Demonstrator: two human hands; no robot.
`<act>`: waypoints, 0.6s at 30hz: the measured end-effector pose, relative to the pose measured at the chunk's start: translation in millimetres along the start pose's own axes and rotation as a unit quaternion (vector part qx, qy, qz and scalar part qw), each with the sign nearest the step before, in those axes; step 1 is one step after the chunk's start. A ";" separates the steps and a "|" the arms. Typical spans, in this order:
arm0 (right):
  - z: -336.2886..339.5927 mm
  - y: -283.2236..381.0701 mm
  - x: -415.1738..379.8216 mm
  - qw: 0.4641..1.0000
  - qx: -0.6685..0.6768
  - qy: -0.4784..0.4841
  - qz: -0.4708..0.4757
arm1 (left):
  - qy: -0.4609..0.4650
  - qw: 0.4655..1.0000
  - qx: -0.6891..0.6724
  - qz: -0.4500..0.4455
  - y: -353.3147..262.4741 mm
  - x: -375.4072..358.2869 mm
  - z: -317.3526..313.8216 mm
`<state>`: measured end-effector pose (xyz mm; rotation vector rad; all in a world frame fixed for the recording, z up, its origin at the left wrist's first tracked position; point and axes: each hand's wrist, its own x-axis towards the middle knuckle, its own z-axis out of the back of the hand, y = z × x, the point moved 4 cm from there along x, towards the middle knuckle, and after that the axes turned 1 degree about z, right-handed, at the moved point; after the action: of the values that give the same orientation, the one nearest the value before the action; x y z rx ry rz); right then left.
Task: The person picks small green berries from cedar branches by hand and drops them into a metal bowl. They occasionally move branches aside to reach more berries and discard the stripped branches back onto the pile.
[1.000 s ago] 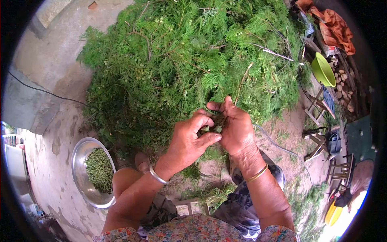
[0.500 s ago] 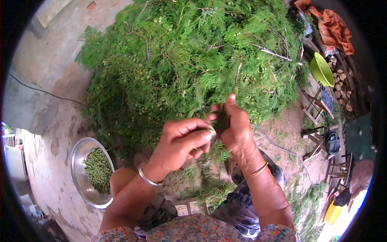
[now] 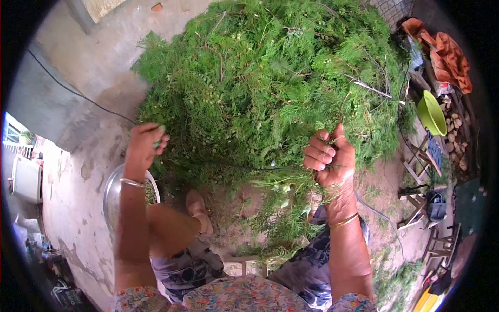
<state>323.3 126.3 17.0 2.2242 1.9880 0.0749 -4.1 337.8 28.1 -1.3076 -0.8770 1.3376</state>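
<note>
My right hand is closed around an evergreen sprig, whose green fronds and a few pale green cones hang below my fist. My left hand is above the far rim of a metal bowl. Its fingers are curled, and a bit of green shows between them, likely picked cones. My forearm covers part of the bowl, and green cones are visible inside at its right side. In front of both hands spreads a large heap of cut evergreen branches with small cones among the foliage.
A black cable runs over the floor at left into the heap. To the right are a yellow-green basin, folding stools, stacked firewood and an orange cloth. My legs and a foot are below the heap.
My left hand has moved away from my right hand, leftward to above the bowl. My right hand has shifted right with the sprig still in it. The whole view has also shifted.
</note>
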 end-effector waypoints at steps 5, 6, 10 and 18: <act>-5.1 10.3 -6.8 0.999 0.025 0.026 0.029 | -0.227 0.833 0.442 -0.242 71.4 29.3 182.3; -3.0 11.2 -6.8 0.999 0.031 0.029 0.025 | -0.228 0.859 0.424 -0.171 97.5 39.3 231.5; -2.9 8.8 -11.0 0.997 0.061 0.026 0.027 | -0.309 0.739 0.587 -0.116 72.2 -14.9 224.4; -1.2 6.2 -17.1 0.996 0.079 0.028 0.028 | 0.241 0.937 0.211 -0.138 13.8 -167.5 -71.6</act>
<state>327.2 108.8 20.3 2.4004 2.0258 -0.0130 44.1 162.3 43.2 -1.0568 -0.3841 0.8631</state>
